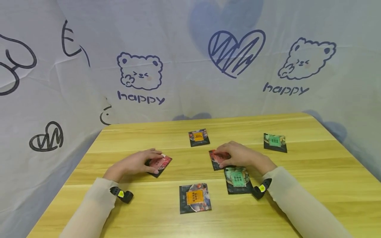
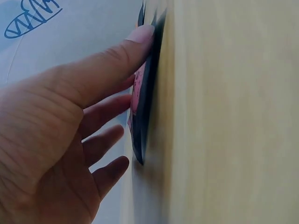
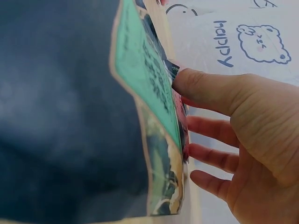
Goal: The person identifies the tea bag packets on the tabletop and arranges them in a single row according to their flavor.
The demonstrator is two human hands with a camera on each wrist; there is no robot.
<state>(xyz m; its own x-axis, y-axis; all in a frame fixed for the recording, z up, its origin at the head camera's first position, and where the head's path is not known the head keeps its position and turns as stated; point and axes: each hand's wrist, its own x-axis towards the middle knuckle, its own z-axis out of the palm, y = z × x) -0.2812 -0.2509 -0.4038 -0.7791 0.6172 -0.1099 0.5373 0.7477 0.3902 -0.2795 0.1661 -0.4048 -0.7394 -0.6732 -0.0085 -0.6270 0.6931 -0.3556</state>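
Note:
My left hand (image 1: 143, 162) holds a black and red sachet (image 1: 160, 164) at the left of the table, thumb on its near edge and fingers across the far side. In the left wrist view this sachet (image 2: 138, 102) shows nearly edge-on, close to the wood. Right of centre, my right hand (image 1: 238, 154) holds a second red sachet (image 1: 215, 162) between thumb and fingertips, and partly covers it. Just below that hand lies a green-labelled sachet (image 1: 238, 180), which fills much of the right wrist view and hides part of the red one.
An orange-labelled sachet (image 1: 194, 198) lies near the front, another orange-labelled sachet (image 1: 199, 137) towards the back. At the back right is a second green-labelled sachet (image 1: 275, 142). The wooden table (image 1: 143, 211) ends at a white cloth backdrop (image 1: 184, 79) with drawings.

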